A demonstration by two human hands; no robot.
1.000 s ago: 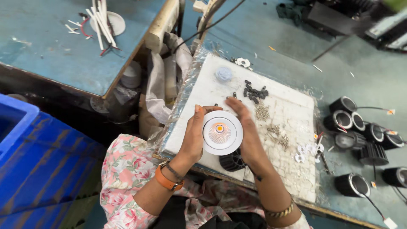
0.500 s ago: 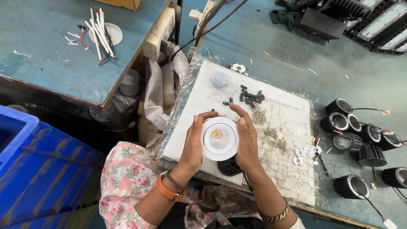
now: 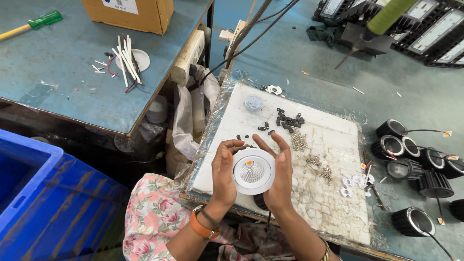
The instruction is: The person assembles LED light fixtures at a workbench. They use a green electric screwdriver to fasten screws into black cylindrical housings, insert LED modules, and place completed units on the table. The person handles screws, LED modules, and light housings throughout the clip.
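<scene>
Both hands (image 3: 251, 174) cradle a round white downlight (image 3: 253, 171) above the white board (image 3: 328, 145)

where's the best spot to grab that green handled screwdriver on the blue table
Grip the green handle of the screwdriver, coming from above. It lies flat near the blue table's far left corner with bare surface around it, and the handle is its thickest part; the yellowish shaft runs out of view.

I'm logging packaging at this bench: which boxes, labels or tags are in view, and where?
Cardboard box: top left on the blue table, brown, with a white label on its side.
Small tags: right, on the black lamp wires, white with orange marks.
No screens or signs.
</scene>
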